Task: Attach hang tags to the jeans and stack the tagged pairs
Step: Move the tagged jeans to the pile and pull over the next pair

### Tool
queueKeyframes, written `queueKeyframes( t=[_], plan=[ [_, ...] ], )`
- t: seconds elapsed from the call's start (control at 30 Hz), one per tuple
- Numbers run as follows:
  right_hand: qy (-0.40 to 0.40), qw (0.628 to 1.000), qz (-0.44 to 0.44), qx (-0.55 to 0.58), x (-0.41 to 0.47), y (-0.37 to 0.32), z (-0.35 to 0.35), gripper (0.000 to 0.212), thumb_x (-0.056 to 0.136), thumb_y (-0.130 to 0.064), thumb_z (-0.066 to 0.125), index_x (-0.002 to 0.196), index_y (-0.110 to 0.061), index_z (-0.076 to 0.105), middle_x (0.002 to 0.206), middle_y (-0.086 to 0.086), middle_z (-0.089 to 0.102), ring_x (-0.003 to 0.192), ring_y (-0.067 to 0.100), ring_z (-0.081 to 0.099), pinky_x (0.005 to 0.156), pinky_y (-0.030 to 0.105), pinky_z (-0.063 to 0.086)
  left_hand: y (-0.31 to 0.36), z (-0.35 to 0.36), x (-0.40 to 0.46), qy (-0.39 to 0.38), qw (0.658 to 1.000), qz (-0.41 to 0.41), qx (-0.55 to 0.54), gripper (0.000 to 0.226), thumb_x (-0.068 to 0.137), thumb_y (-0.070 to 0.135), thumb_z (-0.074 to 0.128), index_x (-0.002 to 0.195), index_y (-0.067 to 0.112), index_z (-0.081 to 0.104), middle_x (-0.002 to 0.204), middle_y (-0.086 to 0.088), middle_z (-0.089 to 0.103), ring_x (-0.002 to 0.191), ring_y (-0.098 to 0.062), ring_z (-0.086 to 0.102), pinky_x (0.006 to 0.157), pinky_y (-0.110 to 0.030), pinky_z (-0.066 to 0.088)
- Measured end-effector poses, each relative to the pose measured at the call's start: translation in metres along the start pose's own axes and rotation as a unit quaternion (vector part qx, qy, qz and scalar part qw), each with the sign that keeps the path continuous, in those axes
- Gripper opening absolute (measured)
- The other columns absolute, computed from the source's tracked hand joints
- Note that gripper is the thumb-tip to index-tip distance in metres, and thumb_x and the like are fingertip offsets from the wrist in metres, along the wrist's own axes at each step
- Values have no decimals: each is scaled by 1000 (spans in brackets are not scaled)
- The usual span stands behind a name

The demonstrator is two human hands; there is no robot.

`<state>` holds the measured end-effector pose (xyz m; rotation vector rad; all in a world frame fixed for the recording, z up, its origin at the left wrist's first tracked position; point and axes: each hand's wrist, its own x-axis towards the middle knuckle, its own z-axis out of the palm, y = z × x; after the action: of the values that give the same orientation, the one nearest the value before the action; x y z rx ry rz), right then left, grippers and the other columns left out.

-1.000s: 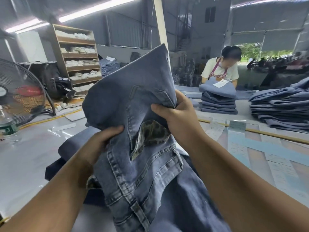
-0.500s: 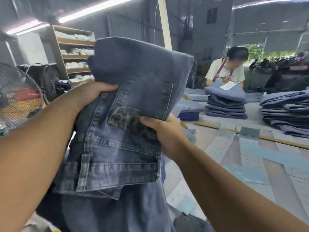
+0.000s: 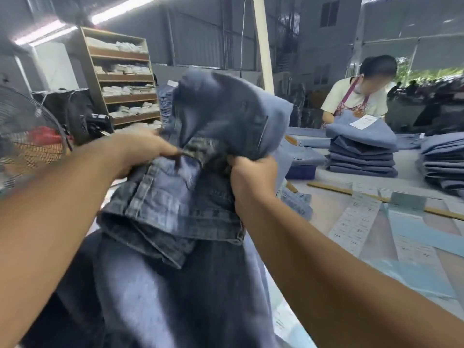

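Observation:
I hold a pair of blue jeans [image 3: 180,192] up in front of me, bunched and folded over at the waistband, its legs hanging down toward the bottom of the view. My left hand [image 3: 140,151] grips the left side of the waistband. My right hand [image 3: 251,177] is fisted on the right side of the same fold. Strips of pale hang tags [image 3: 356,222] lie on the table to the right. No tag shows on the held pair; its near face is blurred.
A person [image 3: 361,96] works at a stack of folded jeans [image 3: 361,151] across the table [image 3: 326,207]. Another jeans stack [image 3: 444,164] sits at the far right. A fan [image 3: 27,144] stands at the left and a wooden shelf unit [image 3: 123,76] behind it. A wooden stick [image 3: 334,190] lies on the table.
The jeans have been folded further over at the waistband and bunched between both hands. My left hand dropped from the upper edge to the waistband; my right hand closed into a fist on the fabric.

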<state>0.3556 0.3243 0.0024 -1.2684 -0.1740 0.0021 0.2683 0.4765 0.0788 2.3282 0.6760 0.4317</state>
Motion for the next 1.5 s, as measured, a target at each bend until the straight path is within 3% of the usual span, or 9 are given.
queueKeyframes(
  t=[0.13, 0.37, 0.47, 0.6, 0.73, 0.93, 1.17, 1.4, 1.5],
  plan=[
    [24, 996, 66, 57, 35, -30, 22, 50, 72, -6, 67, 122, -8, 60, 110, 13, 68, 96, 31, 66, 86, 47, 57, 34, -10, 30, 158, 969, 136, 134, 25, 84, 41, 75, 95, 19, 69, 90, -3, 68, 76, -14, 61, 62, -26, 40],
    [-32, 981, 47, -184, 28, 1, -16, 33, 77, -34, 71, 93, -7, 60, 90, 10, 66, 82, 30, 64, 70, 42, 56, -26, 71, 32, 187, 958, -8, 218, 63, 99, 55, 36, 138, 7, 41, 138, -22, 47, 126, -45, 46, 98, -54, 40],
    [-38, 979, -3, -198, 17, 4, -22, 48, 79, -44, 66, 109, -7, 59, 90, 5, 63, 73, 22, 58, 53, 30, 41, -34, 61, 21, 217, 943, 6, 253, 63, 95, 58, 41, 134, 9, 44, 132, -22, 48, 123, -44, 45, 95, -52, 41],
    [-80, 995, -4, -58, -4, 9, -23, 53, 77, -34, 73, 123, -17, 55, 105, 1, 70, 94, 20, 68, 88, 46, 56, -31, 48, 4, 208, 953, 43, 216, 52, 91, 46, 56, 127, 10, 50, 125, -21, 53, 118, -42, 47, 96, -48, 41],
    [-101, 995, -16, -9, -21, 15, -25, 42, 81, -14, 72, 122, -18, 59, 106, 3, 72, 98, 24, 69, 90, 50, 55, -25, 43, -13, 282, 930, 108, 208, 34, 93, 25, 58, 119, 4, 56, 118, -25, 56, 111, -44, 49, 90, -49, 41],
    [-88, 994, -17, -58, -20, -16, -32, 32, 78, -18, 72, 107, -9, 61, 93, 11, 70, 80, 22, 70, 56, 29, 50, 6, 4, -32, 314, 942, 110, 45, 20, 78, 33, 53, 81, 15, 63, 77, -6, 65, 75, -33, 58, 58, -31, 38],
    [-140, 968, 45, -202, -51, 24, -43, 37, 80, -21, 71, 103, -19, 42, 93, -2, 57, 71, 9, 53, 45, 14, 40, -36, 15, -44, -34, 963, -94, 249, 27, 84, 34, 55, 94, 13, 67, 106, -13, 66, 90, -27, 59, 75, -33, 44],
    [-154, 923, -25, -352, -60, 19, -40, 42, 84, -37, 59, 114, -18, 37, 126, 4, 37, 108, 25, 45, 82, 31, 38, -44, -26, -59, -279, 952, -43, -119, 59, 67, 31, 81, 122, 18, 65, 119, -9, 71, 104, -29, 71, 77, -37, 60],
    [-145, 942, -38, -302, -63, 12, -42, 42, 84, -38, 66, 111, -17, 41, 106, -3, 49, 86, 7, 52, 60, 15, 38, -44, -38, -57, -285, 925, -79, -240, 50, 66, 22, 86, 114, 12, 70, 120, -21, 68, 102, -39, 70, 79, -45, 60]
  ],
)
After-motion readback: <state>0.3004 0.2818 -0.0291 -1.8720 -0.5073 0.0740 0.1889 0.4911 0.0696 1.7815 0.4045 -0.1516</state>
